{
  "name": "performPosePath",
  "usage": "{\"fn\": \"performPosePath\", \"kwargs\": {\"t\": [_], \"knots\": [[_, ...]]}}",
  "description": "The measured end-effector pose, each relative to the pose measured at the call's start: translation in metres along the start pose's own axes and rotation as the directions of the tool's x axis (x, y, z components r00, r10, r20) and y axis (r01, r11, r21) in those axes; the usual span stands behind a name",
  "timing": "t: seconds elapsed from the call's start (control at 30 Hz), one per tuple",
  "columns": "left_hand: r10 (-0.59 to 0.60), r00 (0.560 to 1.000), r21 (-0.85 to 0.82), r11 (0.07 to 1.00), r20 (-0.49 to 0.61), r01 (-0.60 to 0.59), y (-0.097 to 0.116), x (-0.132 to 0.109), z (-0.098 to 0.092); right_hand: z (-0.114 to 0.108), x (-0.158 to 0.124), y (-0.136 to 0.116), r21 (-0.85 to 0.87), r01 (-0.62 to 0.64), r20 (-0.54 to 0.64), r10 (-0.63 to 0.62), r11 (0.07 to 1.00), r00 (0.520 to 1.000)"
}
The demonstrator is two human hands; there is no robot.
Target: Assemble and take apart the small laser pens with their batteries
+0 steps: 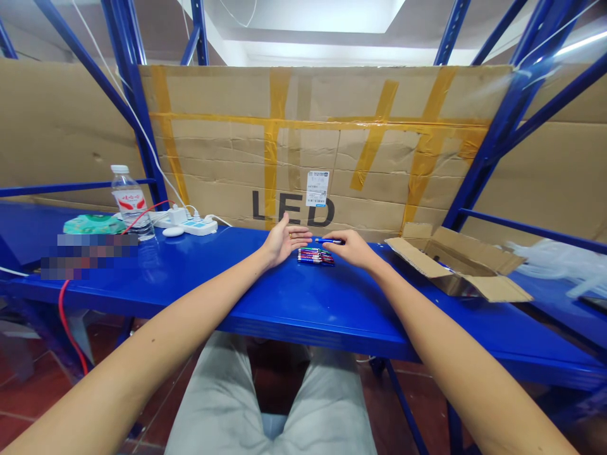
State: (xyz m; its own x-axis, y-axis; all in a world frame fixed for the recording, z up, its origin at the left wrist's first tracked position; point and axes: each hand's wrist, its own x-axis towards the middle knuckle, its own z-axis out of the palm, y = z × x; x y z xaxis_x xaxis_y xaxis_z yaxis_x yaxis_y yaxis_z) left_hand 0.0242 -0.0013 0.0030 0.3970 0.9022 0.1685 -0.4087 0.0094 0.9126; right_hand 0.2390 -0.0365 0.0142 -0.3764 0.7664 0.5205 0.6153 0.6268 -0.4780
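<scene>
A small pile of several coloured pens (315, 256) lies on the blue metal table (294, 297), far ahead of me. My left hand (284, 240) is just left of the pile, palm turned up, fingers stretched out and empty. My right hand (351, 248) rests right of the pile and pinches a dark blue pen (329, 241), holding it level with its tip pointing toward the left palm. Both forearms reach forward across the table.
A taped cardboard wall marked LED (294, 208) stands behind the table. An open cardboard box (455, 262) lies at the right. At the left are a water bottle (130, 202), a white power strip (192, 222), a green tissue pack (95, 224) and a red cable (66, 322).
</scene>
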Motion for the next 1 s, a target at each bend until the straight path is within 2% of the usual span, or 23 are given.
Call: {"fn": "performPosePath", "kwargs": {"t": [0.37,0.57,0.73,0.87,1.0], "knots": [[-0.006,1.000,0.007,1.000,0.028,0.006,0.000,-0.001,0.001,-0.002,0.000,-0.002,-0.054,-0.026,-0.006,0.025,0.998,1.000],[-0.010,0.999,-0.002,1.000,0.036,0.010,0.000,0.000,0.000,-0.002,0.001,-0.001,-0.098,-0.063,-0.086,0.054,0.993,0.995],[-0.002,0.999,0.013,1.000,0.039,0.001,-0.001,0.001,0.000,-0.003,0.000,-0.002,-0.093,-0.046,-0.062,0.040,0.995,0.997],[0.060,0.998,0.169,0.984,0.013,-0.061,-0.005,0.001,0.002,0.000,0.001,0.004,-0.099,-0.013,-0.020,0.011,0.995,1.000],[0.150,0.988,0.438,0.885,0.047,-0.155,-0.011,0.000,0.004,0.007,0.002,0.011,-0.048,0.051,0.061,-0.048,0.998,0.997]]}}
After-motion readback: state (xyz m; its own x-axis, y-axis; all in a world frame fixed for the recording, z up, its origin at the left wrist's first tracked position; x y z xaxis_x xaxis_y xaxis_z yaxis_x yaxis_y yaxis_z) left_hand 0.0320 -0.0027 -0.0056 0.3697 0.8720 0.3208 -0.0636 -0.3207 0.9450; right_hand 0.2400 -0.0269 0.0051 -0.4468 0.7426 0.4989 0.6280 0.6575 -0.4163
